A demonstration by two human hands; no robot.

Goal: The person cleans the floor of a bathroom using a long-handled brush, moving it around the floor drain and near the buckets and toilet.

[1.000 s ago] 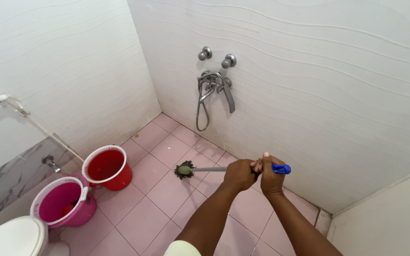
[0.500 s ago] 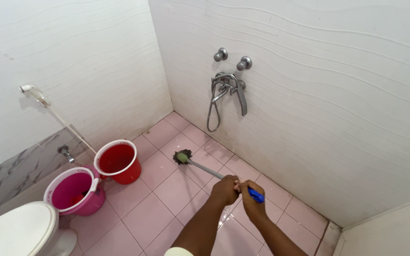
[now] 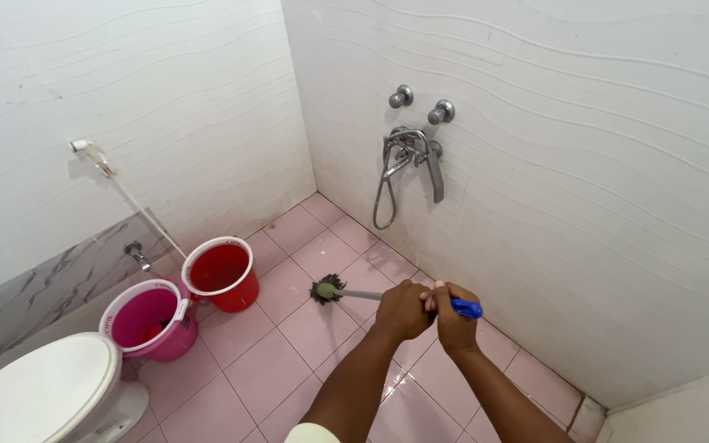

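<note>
We grip the long-handled scrub brush with both fists, left hand on the grey shaft, right hand near the blue end; its bristles press the pink floor tiles, which look mostly dry, so scrubbing seems barely begun

Two white walls with wavy relief meet in a corner. Floor: pink square tiles, pale grout. Chrome taps and spout on right wall. Left wall: grey marbled band, hose sprayer, small tap. White toilet lower left. Even, bright light.
</note>
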